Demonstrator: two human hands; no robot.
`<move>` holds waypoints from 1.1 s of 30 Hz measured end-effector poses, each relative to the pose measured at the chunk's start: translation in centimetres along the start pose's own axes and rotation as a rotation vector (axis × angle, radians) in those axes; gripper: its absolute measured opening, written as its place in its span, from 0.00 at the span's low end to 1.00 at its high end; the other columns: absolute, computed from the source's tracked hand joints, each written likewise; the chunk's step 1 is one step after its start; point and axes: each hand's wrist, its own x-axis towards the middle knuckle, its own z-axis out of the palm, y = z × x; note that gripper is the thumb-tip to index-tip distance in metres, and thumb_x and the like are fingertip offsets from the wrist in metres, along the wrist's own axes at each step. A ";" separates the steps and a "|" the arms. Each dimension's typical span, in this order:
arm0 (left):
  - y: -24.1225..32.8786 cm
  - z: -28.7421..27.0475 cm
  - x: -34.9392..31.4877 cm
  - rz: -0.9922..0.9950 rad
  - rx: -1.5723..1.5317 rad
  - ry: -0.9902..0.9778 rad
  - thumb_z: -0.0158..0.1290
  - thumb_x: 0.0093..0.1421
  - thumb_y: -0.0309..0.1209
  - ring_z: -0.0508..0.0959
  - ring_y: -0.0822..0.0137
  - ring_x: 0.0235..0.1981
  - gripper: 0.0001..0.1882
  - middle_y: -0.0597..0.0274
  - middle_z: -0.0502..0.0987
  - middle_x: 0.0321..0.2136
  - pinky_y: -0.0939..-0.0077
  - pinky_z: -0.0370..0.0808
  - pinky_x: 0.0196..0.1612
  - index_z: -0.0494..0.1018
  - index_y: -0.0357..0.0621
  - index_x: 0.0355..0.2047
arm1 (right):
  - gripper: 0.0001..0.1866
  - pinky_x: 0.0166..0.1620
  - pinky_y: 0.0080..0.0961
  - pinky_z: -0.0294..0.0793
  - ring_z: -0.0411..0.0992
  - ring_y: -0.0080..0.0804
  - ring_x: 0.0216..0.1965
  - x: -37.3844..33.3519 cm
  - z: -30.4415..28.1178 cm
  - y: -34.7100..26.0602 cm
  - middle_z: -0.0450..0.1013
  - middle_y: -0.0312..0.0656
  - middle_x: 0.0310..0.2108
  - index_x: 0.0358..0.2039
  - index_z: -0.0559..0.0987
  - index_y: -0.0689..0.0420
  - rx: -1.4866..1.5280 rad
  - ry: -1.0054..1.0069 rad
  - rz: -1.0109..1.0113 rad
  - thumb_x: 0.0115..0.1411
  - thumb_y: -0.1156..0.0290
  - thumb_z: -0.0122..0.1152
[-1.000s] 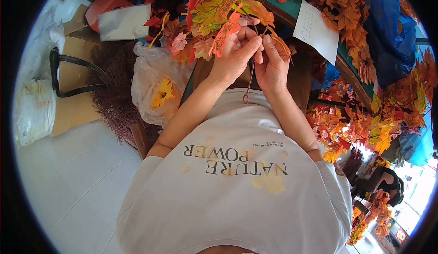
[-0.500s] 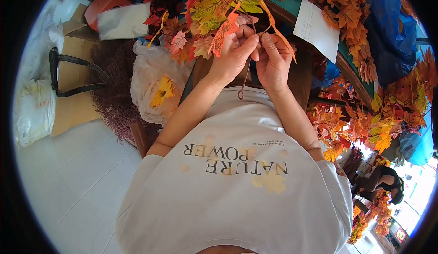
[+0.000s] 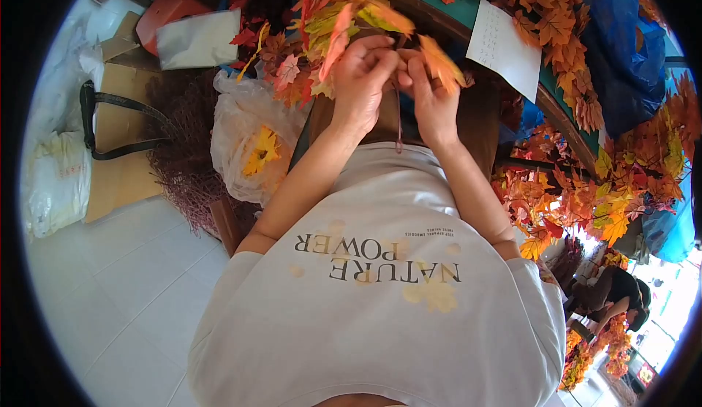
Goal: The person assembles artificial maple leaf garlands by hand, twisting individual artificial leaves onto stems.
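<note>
Above my lap my two hands meet, fingertips almost touching. My left hand (image 3: 363, 78) is closed on the thin stem of an artificial maple leaf branch, whose orange and yellow-green leaves (image 3: 338, 40) spread over and past the fingers. My right hand (image 3: 433, 103) pinches an orange artificial maple leaf (image 3: 441, 63) near its base; the leaf is smeared by motion. From between the hands a thin brown stem (image 3: 398, 125) hangs down, its looped end by my shirt hem. The exact point where leaf and stem meet is hidden by my fingers.
A green table (image 3: 447, 10) with maple leaves and a white handwritten sheet (image 3: 504, 49) curves ahead. On the left are a plastic bag (image 3: 241, 133), a bundle of brown stems (image 3: 179, 151) and a cardboard box (image 3: 121, 180). Leaf garlands (image 3: 570, 195) hang right; another person (image 3: 621, 294) bends beyond.
My hands have turned slightly, and the leaves around them have swung. The hanging stem's looped end has shifted a little right and up. At far right, the other person has moved an arm.
</note>
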 end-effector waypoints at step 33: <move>-2.8 -2.9 0.7 -0.500 -0.576 0.181 0.40 0.53 0.14 0.69 0.72 0.29 0.21 0.61 0.69 0.34 0.83 0.72 0.35 0.70 0.39 0.47 | 0.08 0.38 0.36 0.72 0.72 0.47 0.34 13.6 -13.0 -9.3 0.74 0.48 0.31 0.33 0.78 0.60 -1.396 0.170 -0.628 0.53 0.74 0.56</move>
